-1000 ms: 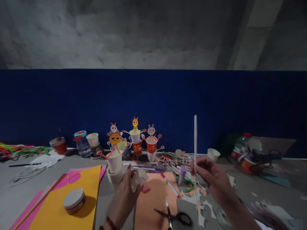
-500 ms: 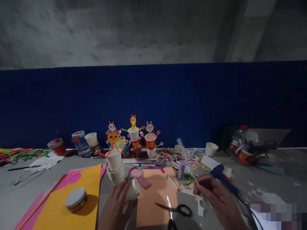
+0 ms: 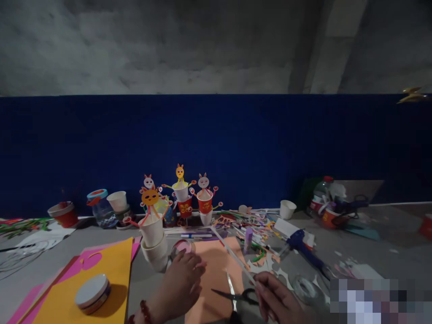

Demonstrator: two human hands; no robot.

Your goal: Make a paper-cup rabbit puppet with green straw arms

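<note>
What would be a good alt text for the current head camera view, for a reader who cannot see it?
A person's right hand holds a thin white stick over a cluttered craft table; the left hand is over peach paper, its grip hidden. Open scissors lie between the hands; paper cups with animal faces stand behind, before a blue wall.

Red cups (image 3: 204, 206): near your twelve o'clock, gold characters, too small for you to read.
Bottle label (image 3: 316, 205): your one o'clock, also unreadable.
</note>
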